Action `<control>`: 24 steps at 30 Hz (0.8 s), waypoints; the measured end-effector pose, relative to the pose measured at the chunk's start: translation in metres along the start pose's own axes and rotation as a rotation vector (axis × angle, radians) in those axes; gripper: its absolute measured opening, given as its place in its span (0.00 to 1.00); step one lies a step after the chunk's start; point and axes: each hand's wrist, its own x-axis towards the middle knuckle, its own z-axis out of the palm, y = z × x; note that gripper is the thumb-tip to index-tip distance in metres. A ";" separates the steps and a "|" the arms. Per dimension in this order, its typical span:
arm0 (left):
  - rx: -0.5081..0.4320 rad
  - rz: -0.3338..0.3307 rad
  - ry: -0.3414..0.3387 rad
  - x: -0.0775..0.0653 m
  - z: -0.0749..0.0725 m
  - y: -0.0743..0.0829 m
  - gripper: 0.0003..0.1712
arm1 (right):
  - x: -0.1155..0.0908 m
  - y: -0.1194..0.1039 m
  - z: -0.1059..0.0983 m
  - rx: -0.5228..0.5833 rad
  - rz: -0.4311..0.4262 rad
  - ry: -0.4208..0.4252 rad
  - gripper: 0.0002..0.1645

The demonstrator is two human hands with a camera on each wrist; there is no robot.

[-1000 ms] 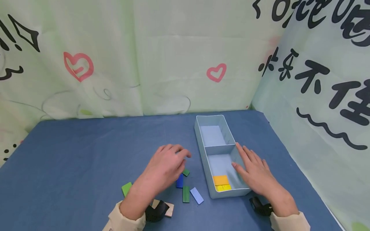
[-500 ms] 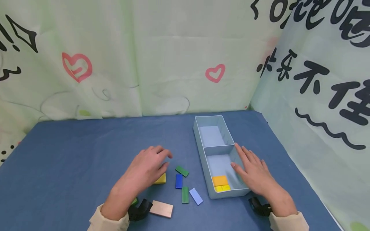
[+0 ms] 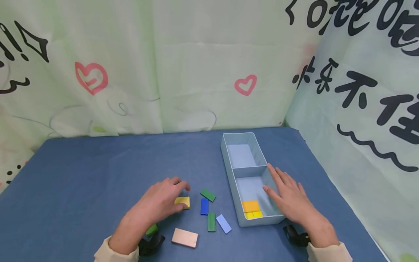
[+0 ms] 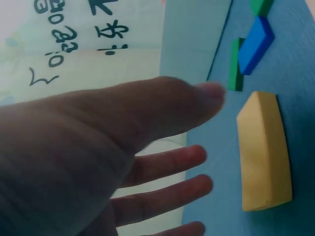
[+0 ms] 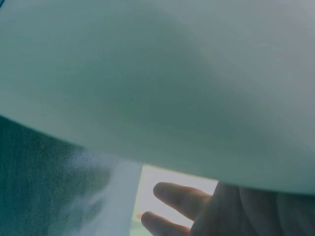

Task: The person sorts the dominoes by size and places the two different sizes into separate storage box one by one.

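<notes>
My left hand (image 3: 162, 200) hovers over a yellow block (image 3: 184, 201), its thumb and fingers spread on either side. In the left wrist view that yellow block (image 4: 263, 152) lies on the cloth, a small gap from the thumb (image 4: 167, 105) and fingertips. My right hand (image 3: 288, 193) rests along the right wall of a pale blue two-part box (image 3: 233, 196), fingers straight and thumb over the rim. The box wall (image 5: 147, 98) fills most of the right wrist view. An orange block (image 3: 251, 206) and yellow blocks (image 3: 253, 215) lie in the box's near compartment.
Between the left hand and the box lie two dark green blocks (image 3: 211, 222), a blue block (image 3: 204, 206) and a light blue block (image 3: 224, 223). A pinkish wooden block (image 3: 184, 237) lies nearer, and a bright green block (image 3: 152, 230) shows beside the left wrist. Printed curtains (image 3: 196, 72) stand behind.
My left hand has moved left, away from the box side, and down to the yellow block, which has come into view. My right hand has stayed at the box.
</notes>
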 end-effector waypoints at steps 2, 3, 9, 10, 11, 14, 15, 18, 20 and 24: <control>-0.019 -0.023 -0.060 0.001 0.002 -0.001 0.22 | -0.001 0.001 0.001 0.003 0.004 -0.006 0.45; -0.027 -0.037 -0.088 0.001 0.004 -0.001 0.23 | -0.001 0.001 0.001 0.004 0.005 -0.008 0.46; -0.023 -0.053 -0.167 0.004 0.010 -0.001 0.24 | 0.000 0.001 0.001 0.001 0.007 0.000 0.46; -0.019 -0.049 -0.168 0.004 0.010 -0.001 0.23 | 0.000 0.001 0.001 0.001 0.009 0.001 0.46; -0.015 -0.046 -0.166 0.004 0.011 -0.001 0.23 | 0.000 0.000 0.002 -0.002 0.012 0.001 0.46; -0.001 -0.038 -0.149 0.003 0.015 -0.001 0.23 | 0.000 -0.001 0.002 -0.014 0.019 -0.004 0.46; 0.000 -0.035 -0.142 0.003 0.016 -0.001 0.23 | -0.001 -0.001 0.002 -0.016 0.020 -0.004 0.46; 0.022 -0.013 -0.102 0.003 0.018 -0.001 0.23 | -0.001 -0.001 0.000 -0.027 0.017 0.005 0.46; 0.039 0.001 -0.077 0.002 0.019 0.000 0.23 | -0.001 -0.001 -0.001 -0.028 0.014 0.011 0.46; 0.059 0.009 -0.063 0.002 0.019 0.000 0.22 | -0.001 -0.001 0.000 -0.031 0.020 0.005 0.46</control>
